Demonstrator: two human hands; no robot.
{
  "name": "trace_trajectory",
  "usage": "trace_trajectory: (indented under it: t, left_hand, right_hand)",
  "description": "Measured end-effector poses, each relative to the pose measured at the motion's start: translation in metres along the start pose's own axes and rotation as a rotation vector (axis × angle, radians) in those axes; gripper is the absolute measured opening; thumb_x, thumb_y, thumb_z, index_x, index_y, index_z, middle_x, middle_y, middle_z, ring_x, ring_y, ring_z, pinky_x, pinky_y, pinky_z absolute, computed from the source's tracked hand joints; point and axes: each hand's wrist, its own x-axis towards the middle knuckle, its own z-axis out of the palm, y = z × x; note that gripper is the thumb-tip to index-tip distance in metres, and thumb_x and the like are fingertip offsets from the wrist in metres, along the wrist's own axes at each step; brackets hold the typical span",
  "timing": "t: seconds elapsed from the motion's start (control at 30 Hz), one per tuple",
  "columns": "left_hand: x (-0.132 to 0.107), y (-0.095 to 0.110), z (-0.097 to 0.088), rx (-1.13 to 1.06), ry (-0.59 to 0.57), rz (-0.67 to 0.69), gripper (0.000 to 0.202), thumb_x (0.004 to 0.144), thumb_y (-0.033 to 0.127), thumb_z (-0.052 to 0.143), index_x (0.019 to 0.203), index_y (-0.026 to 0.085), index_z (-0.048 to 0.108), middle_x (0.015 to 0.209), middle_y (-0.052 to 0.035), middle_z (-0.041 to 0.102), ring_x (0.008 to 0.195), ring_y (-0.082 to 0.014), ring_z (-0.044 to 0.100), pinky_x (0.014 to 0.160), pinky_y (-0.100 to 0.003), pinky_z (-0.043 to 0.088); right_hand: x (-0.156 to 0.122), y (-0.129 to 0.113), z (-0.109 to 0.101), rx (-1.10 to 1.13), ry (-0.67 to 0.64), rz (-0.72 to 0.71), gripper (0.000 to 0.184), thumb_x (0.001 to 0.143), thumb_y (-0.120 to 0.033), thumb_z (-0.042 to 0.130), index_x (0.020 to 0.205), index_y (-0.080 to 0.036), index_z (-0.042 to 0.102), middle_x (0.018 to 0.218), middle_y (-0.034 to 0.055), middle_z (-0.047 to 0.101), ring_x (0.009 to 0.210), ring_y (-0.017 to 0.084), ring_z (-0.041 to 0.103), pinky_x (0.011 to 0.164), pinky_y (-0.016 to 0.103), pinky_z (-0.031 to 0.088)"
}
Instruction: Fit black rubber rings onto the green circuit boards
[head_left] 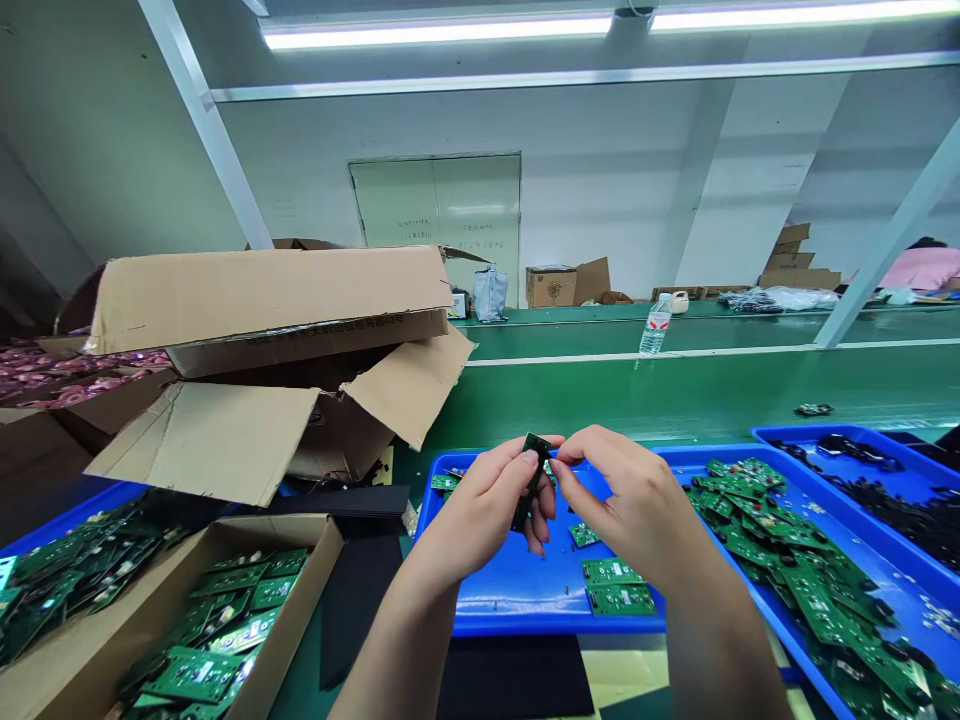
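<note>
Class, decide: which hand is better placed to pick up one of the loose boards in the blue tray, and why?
Probably the right hand: it only pinches the top of the circuit board, while the left hand wraps its body, and the loose boards lie in the blue tray just beneath the right.

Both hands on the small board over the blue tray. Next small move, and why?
Probably work the top edge of the board with the right hand while the left hand steadies it: right fingertips pinch that edge, and the left grips it upright over the blue tray.
</note>
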Motion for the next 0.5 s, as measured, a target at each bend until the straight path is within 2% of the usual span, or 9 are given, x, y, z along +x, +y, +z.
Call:
trace_trajectory:
  t: [0.2,0.5]
  left_hand:
    - [0.0001,0.0006,0.0006,-0.013,0.005,0.001,0.027,0.089,0.040,0.052,0.081,0.015,0.059,0.061,0.0017,0.055,0.045,-0.0108,0.054,0.041,-0.020,0.047]
    - [0.0023,-0.0018,0.0000,0.058,0.030,0.053,0.037,0.091,0.043,0.048,0.065,0.016,0.052,0.056,0.0022,0.053,0.039,-0.0086,0.050,0.037,-0.018,0.042]
  right_hand:
    - [0.0004,0.0009,0.0011,-0.017,0.023,-0.021,0.021,0.094,-0.017,0.045,0.075,-0.021,0.054,0.074,0.0031,0.066,0.070,0.018,0.065,0.063,0.028,0.047]
    - [-0.0016,0.0012,0.0030,0.000,0.027,0.015,0.016,0.093,-0.019,0.047,0.081,-0.020,0.057,0.077,0.0042,0.068,0.068,0.019,0.065,0.064,0.030,0.048]
